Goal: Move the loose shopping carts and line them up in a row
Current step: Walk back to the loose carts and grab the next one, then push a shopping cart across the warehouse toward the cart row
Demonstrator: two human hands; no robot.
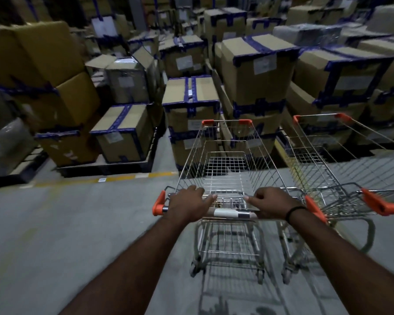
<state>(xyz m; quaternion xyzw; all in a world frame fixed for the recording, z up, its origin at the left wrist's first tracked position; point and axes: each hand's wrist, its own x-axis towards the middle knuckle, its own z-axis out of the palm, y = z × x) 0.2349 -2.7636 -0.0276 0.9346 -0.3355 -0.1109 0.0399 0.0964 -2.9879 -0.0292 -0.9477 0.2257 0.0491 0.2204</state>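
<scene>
Two wire shopping carts stood side by side on the grey floor (77, 223), facing stacked cardboard boxes (191, 98). The left hand (188, 202) and right hand (272, 202) each curled over the handle bar (228, 213) of the left cart (225, 160), fingers wrapped around it. The right cart (316, 160) sat just beside it, possibly touching; blur hid the contact.

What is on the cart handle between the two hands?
In the head view, a white band wraps the cart handle between the left hand and the right hand.
</scene>
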